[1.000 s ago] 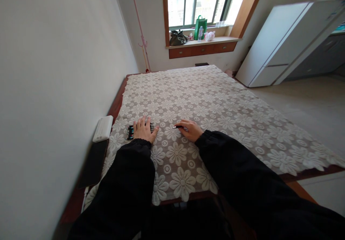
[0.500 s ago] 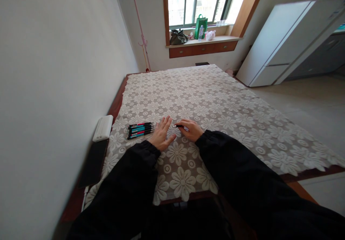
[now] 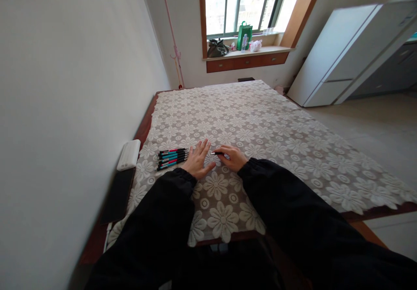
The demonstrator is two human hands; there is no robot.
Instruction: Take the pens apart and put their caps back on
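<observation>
On worktop w/ lace cloth [image 3: 260,125], right hand [image 3: 233,158] has its fingers pinched round a dark pen [image 3: 216,153], tip pointing left. Left hand [image 3: 198,162] lies flat, fingers spread & released, just beside pen tip. Row of pens [image 3: 172,157] sits left of it, near white box [image 3: 129,154] by wall.

Daylight enters from the far green-framed window [image 3: 248,4], overexposed. Room evenly bright; shadows soft. Wide-angle distortion bends the edges. Focus sharp at centre.
</observation>
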